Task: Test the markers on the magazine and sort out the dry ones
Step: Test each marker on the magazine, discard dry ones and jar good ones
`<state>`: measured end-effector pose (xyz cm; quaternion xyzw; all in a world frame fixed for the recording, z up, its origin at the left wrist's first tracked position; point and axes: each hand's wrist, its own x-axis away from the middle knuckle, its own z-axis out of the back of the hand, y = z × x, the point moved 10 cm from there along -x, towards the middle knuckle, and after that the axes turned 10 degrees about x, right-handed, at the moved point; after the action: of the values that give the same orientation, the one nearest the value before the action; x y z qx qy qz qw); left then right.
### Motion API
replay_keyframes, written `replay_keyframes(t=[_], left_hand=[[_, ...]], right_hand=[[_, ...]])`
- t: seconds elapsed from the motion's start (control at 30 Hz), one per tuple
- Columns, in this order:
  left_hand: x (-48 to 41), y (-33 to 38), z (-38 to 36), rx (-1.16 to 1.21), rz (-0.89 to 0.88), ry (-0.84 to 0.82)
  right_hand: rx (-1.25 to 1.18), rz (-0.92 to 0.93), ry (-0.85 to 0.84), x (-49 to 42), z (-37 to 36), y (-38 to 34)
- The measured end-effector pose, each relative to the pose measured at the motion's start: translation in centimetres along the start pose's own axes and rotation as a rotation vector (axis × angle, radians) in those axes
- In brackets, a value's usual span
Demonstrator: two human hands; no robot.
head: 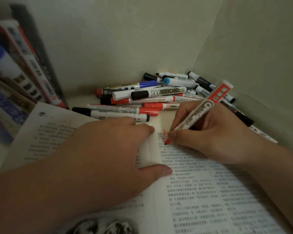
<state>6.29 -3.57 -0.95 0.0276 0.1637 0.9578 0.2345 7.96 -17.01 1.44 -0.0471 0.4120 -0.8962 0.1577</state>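
An open magazine with printed text lies in front of me. My left hand rests flat on its left page, fingers spread, pressing near the centre fold. My right hand grips an uncapped red whiteboard marker, its red tip touching the top of the right page. Faint red strokes show on the paper just above the tip. A pile of capped markers, with red, black and blue caps, lies behind the magazine in the corner.
Pale walls close in at the back and right, meeting in a corner behind the pile. More markers lie along the right wall behind my right hand. A blurred upright bundle of markers stands close at the left.
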Motion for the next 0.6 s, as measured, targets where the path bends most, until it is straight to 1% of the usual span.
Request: replay_keyframes(t=[0.07,0.13,0.17,0.27,0.37,0.5,0.6], left_hand=[[0.0,-0.1,0.0,-0.001,0.002,-0.001],[0.0,0.1,0.1,-0.007,-0.005,0.000],[0.0,0.1,0.1,-0.007,-0.008,-0.003],[0.1,0.2,0.2,-0.012,-0.014,0.000],[0.1,0.1,0.2,-0.009,-0.009,-0.002],[0.1,0.1,0.2,-0.006,-0.010,0.011],[0.1,0.1,0.0,-0.004,-0.010,0.010]], right_hand=[[0.052,0.003,-0.026,0.0,-0.2,-0.3],[0.002,0.003,-0.094,0.1,-0.9,-0.6],[-0.027,-0.007,-0.100,0.1,-1.0,-0.6],[-0.048,-0.045,-0.027,0.0,-0.1,0.3],[0.002,-0.063,-0.032,-0.1,0.0,0.5],[-0.013,-0.079,0.006,-0.2,0.4,0.8],[0.057,-0.071,-0.002,-0.3,0.3,0.9]])
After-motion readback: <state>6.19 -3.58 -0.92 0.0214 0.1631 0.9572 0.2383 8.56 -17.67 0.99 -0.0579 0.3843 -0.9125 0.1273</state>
